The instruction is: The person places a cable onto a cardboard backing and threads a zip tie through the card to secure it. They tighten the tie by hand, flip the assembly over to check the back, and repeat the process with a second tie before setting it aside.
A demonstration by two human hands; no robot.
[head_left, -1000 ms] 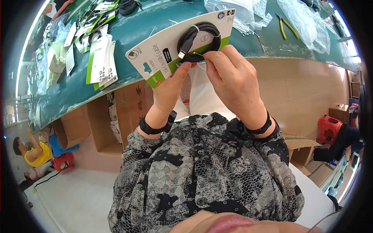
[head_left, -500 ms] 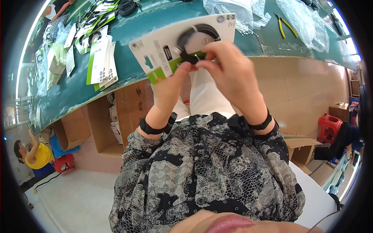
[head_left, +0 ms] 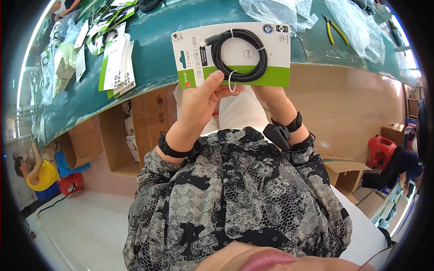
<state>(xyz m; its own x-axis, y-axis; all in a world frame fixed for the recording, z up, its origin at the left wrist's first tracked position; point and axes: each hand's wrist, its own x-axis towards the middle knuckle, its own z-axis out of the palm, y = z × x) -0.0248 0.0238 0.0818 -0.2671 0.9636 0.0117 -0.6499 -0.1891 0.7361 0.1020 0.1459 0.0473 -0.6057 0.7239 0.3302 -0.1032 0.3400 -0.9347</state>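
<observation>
A white and green cardboard display card [head_left: 278, 54] is held up over the table's near edge, its printed front toward me. A coiled black braided USB-C cable [head_left: 261, 67] lies against it, fastened with white cable ties. One looped white cable tie [head_left: 231, 85] hangs at the coil's lower edge. My left hand [head_left: 203, 95] grips the card's lower left, thumb on the front beside the coil. My right hand [head_left: 270, 92] is behind the card's lower right, with its fingers hidden, so its hold does not show.
A green-topped table [head_left: 149, 67] spans the far side. Stacked cards [head_left: 116, 67] lie at left, yellow-handled pliers [head_left: 335, 32] and clear plastic bags [head_left: 357, 31] at right. Open cardboard boxes [head_left: 118, 144] stand below. A person in yellow [head_left: 43, 176] is at far left.
The card has swung level, moved slightly right and lower, and faces me squarely. My right fingers have left the coil's front, and that hand has gone behind the card.
</observation>
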